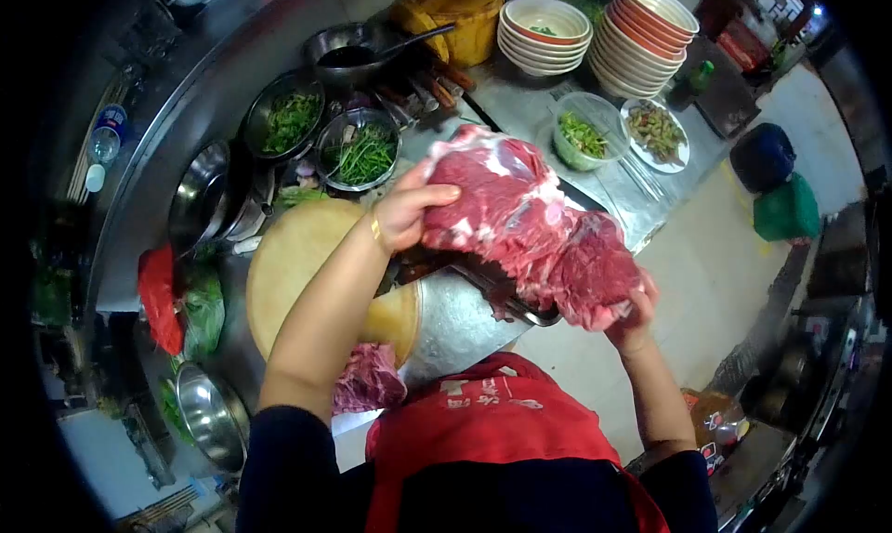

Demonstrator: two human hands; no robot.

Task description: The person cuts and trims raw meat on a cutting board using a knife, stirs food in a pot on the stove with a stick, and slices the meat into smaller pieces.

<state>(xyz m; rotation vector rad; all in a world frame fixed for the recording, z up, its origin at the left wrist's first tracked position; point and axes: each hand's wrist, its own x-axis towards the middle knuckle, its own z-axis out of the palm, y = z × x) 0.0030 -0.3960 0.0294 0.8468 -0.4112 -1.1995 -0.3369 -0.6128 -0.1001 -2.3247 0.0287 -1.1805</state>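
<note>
A large slab of raw red meat with white fat hangs stretched between my two hands. My left hand grips its left end, the thumb lying over the top. At the lower right end, my right hand is closed on the meat, its fingers partly hidden. Beneath the slab shows the edge of a metal tray with darker pieces at its side. Left of it lies a round wooden chopping board, partly covered by my left forearm. Another piece of raw meat rests near the board's lower edge.
Bowls of chopped greens and a dark pot with a ladle stand behind the board. Stacked bowls, a plastic tub of greens and a plate of food stand at the back right. A steel bowl sits lower left.
</note>
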